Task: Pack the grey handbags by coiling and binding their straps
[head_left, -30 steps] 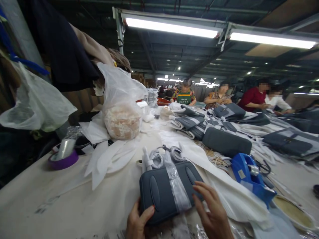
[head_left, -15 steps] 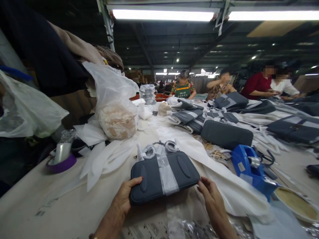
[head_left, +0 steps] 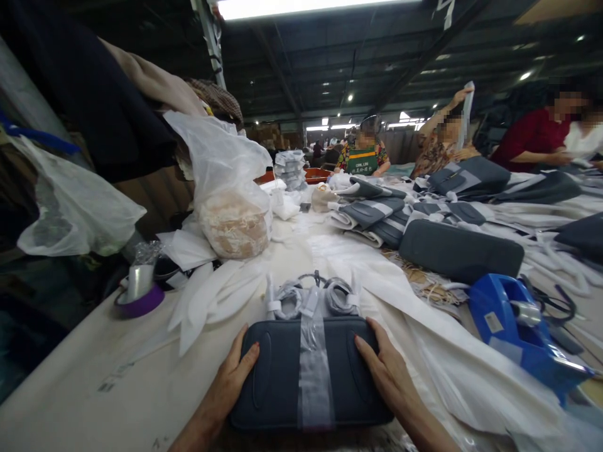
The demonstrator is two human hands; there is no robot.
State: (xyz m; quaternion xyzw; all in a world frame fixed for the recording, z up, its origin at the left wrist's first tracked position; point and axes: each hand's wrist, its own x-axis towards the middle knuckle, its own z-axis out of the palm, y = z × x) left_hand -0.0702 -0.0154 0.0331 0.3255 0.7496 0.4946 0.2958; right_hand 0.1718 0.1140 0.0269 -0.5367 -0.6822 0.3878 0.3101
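A dark blue-grey bag [head_left: 277, 376] is before me, long and rounded at the corners, with a strip of clear wrap [head_left: 315, 370] round its middle. My left hand [head_left: 230, 376] grips its left end, thumb on the near face. At the other end my right hand [head_left: 384, 364] holds it, thumb on the face and fingers along the top corner. Wrapped straps [head_left: 288, 300] coil on the table just beyond its upper edge. The fingers behind the bag are partly hidden.
A blue tape dispenser [head_left: 509, 326] stands at right. More grey bags [head_left: 459, 248] are piled at the back right. At left are a purple tape roll [head_left: 141, 302], white sheets [head_left: 207, 304] and a plastic bag [head_left: 233, 207]. Co-workers [head_left: 362, 157] are across the table.
The bag has come closer and turned square to me, its tilt levelled. My right hand has moved from its edge to a grip on its right end. A co-worker has raised an arm with a strip.
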